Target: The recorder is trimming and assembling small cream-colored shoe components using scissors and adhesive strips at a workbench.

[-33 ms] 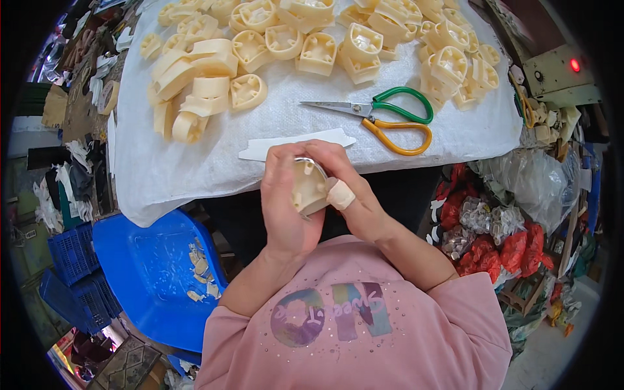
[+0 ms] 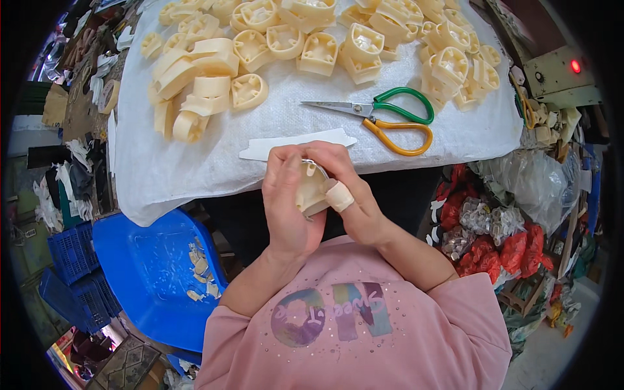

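Close to the table's front edge, my left hand (image 2: 286,205) wraps round a hollow cream plastic shoe heel (image 2: 311,188). Its open side, with small inner posts, faces up. My right hand (image 2: 361,211) grips the heel's far and right sides, and its thumb, wrapped in a pale bandage (image 2: 339,195), presses near the rim. A thin shiny edge shows along the heel's far rim; fingers hide the rest. Just beyond my hands lies a flat white strip (image 2: 325,138). Scissors (image 2: 396,123) with one green and one orange handle rest to its right, blades apart, pointing left.
Many similar cream heels (image 2: 249,91) are heaped across the far side of the white-covered table (image 2: 195,175). A blue basin (image 2: 140,279) with cream scraps stands at lower left, beside blue crates (image 2: 75,253). Red plastic bags (image 2: 513,250) and clear plastic (image 2: 546,175) crowd the right.
The heel has turned slightly between my hands, and my right thumb has shifted a little on it. Everything on the table stays where it was.
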The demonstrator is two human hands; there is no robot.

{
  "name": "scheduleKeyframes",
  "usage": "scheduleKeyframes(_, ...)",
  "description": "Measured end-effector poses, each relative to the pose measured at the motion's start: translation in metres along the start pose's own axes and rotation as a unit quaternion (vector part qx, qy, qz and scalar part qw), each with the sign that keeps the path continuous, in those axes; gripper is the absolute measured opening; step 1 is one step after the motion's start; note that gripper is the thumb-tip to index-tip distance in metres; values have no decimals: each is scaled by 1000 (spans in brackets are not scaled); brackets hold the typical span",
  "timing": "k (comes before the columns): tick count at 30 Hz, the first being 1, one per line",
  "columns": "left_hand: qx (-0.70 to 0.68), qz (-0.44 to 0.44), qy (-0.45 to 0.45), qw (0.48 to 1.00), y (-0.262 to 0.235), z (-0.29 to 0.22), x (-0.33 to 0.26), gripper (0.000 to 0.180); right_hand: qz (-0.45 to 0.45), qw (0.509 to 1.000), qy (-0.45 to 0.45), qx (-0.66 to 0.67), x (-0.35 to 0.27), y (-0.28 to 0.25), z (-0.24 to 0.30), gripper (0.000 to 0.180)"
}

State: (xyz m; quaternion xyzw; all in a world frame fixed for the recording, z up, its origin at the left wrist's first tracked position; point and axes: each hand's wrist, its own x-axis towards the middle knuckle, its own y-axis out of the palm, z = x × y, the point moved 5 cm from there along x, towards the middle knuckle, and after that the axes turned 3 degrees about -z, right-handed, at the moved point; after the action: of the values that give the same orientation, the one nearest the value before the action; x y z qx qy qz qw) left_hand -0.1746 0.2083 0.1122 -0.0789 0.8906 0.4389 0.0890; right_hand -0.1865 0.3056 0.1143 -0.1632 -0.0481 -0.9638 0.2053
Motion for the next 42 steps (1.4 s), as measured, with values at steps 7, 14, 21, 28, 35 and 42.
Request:
scheduleKeyframes(7, 43, 5, 9, 999, -8, 5, 0, 29, -60, 994, -61, -64, 2, 3, 1, 37)
scheduleKeyframes(14, -76, 28, -78, 994, -3, -7, 2, 77, -8, 996, 89, 1, 13, -21, 5, 51)
scheduleKeyframes(21, 287, 152, 145, 934, 22, -22, -8, 89, 38, 939, -9, -343, 31, -18, 39, 51)
scheduleKeyframes(28, 296, 89, 37, 950, 5, -15, -4, 79, -49, 981, -13, -186, 22, -28, 25, 37)
scheduleKeyframes(35, 620, 112, 196, 751, 11, -44, -5, 59, 4, 949, 277, 150, 28, -42, -3, 21)
scheduleKeyframes(42, 656, 171, 257, 689, 27, -45, -8, 60, 51, 956, 275, 87, 30, -48, 2, 9)
